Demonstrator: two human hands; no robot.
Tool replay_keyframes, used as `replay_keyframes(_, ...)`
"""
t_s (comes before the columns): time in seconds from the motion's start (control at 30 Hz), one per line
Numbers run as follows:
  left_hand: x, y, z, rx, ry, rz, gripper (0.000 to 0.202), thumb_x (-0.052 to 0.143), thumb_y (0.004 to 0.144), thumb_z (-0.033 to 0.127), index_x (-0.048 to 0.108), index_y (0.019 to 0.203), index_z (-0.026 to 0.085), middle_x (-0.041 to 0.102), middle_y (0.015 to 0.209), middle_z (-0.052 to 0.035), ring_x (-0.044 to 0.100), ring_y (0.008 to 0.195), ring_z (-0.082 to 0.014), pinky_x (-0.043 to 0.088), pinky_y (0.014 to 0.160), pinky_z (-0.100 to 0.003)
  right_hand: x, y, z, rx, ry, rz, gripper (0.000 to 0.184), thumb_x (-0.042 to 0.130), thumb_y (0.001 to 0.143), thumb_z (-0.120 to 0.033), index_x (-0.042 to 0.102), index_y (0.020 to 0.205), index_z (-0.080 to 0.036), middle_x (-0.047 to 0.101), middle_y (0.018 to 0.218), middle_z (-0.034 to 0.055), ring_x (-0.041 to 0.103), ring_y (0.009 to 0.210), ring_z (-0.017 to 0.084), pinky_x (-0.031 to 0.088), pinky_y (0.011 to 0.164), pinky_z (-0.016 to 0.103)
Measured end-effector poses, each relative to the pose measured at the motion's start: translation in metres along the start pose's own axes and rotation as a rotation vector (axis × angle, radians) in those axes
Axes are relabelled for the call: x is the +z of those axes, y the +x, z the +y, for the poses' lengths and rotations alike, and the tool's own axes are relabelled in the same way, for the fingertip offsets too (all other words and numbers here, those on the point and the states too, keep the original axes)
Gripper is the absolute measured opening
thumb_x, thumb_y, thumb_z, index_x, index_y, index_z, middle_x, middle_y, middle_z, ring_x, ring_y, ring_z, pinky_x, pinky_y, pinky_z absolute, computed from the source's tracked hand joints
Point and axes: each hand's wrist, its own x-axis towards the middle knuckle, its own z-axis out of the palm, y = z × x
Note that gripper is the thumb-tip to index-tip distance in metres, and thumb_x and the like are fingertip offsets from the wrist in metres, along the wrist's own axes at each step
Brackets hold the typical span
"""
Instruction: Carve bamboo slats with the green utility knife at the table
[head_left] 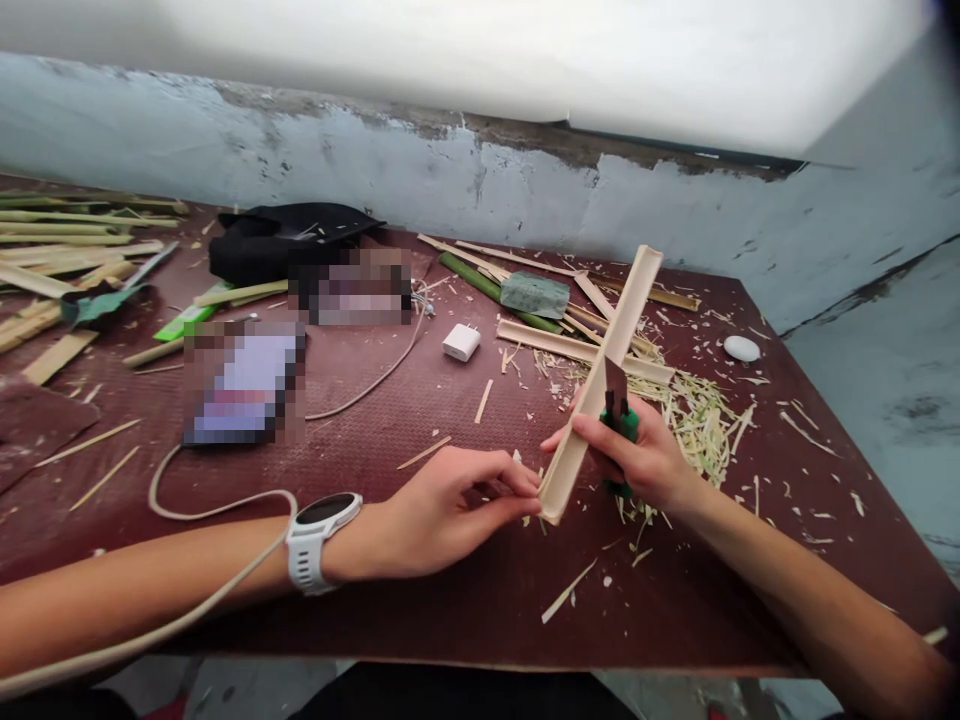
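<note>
A split bamboo strip (604, 375), pale and hollowed like a trough, stands tilted between my hands. My left hand (457, 505), with a white watch on its wrist, pinches the strip's lower end between thumb and fingers. In my right hand (645, 455) is a green-and-black utility knife (619, 430), its blade pointing up beside the strip. Fingers of that same hand also reach behind the strip and touch it. Pale shavings (705, 425) lie heaped just beyond my right hand.
Bamboo pieces (517, 300) lie behind the strip, more bamboo (67, 265) at far left. A phone (244, 385) with a cable, a white charger (461, 342), a black cloth item (277, 240) and a white oval object (742, 348) rest on the dark red table (420, 620). A wall stands behind.
</note>
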Motion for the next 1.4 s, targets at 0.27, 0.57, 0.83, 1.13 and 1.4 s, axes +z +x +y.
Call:
replay_keyframes(0.27, -0.005, 0.000, -0.009, 0.139, 0.094, 0.088, 0.012, 0.059, 0.101, 0.022, 0.067, 0.109, 0.019, 0.076, 0.105, -0.0063, 0.074, 0.089, -0.0163, 0.062, 0.077, -0.026, -0.006, 0.001, 0.004, 0.046, -0.006, -0.041, 0.028, 0.073, 0.090, -0.044, 0.058, 0.101, -0.023, 0.065, 0.073, 0.0003, 0.062, 0.060, 0.014, 0.059, 0.062, 0.032)
replay_keyframes(0.57, -0.004, 0.008, -0.016, 0.105, -0.154, 0.242, 0.004, 0.059, 0.102, 0.020, 0.057, 0.103, 0.017, 0.075, 0.097, -0.0052, 0.074, 0.082, -0.0125, 0.062, 0.075, -0.024, -0.011, 0.002, 0.003, 0.029, -0.155, -0.109, 0.026, 0.069, 0.094, -0.043, 0.057, 0.101, -0.020, 0.067, 0.085, 0.0032, 0.071, 0.075, 0.018, 0.061, 0.068, 0.030)
replay_keyframes(0.83, -0.004, 0.008, -0.016, 0.125, -0.094, 0.182, 0.010, 0.057, 0.102, 0.017, 0.063, 0.110, 0.015, 0.072, 0.094, -0.0040, 0.073, 0.082, -0.0119, 0.062, 0.077, -0.023, -0.005, 0.005, 0.000, 0.010, -0.185, -0.043, 0.028, 0.067, 0.094, -0.044, 0.054, 0.096, -0.020, 0.066, 0.082, 0.0011, 0.062, 0.061, 0.011, 0.060, 0.065, 0.029)
replay_keyframes(1.13, -0.010, 0.007, -0.013, 0.287, 0.192, -0.006, 0.035, 0.044, 0.098, 0.003, 0.070, 0.116, 0.016, 0.065, 0.113, -0.0089, 0.065, 0.092, -0.0136, 0.055, 0.082, -0.028, -0.006, 0.006, 0.005, -0.106, -0.351, 0.066, 0.027, 0.068, 0.093, -0.044, 0.059, 0.091, -0.019, 0.062, 0.075, -0.0005, 0.062, 0.070, 0.013, 0.052, 0.062, 0.025)
replay_keyframes(1.4, -0.003, 0.005, -0.005, 0.165, 0.234, -0.004, 0.015, 0.067, 0.096, 0.028, 0.068, 0.103, 0.015, 0.070, 0.091, -0.0030, 0.062, 0.076, -0.0118, 0.049, 0.069, -0.025, 0.000, 0.002, 0.007, -0.063, -0.406, -0.014, 0.029, 0.063, 0.096, -0.047, 0.059, 0.102, -0.019, 0.069, 0.086, 0.0046, 0.068, 0.077, 0.019, 0.057, 0.071, 0.032)
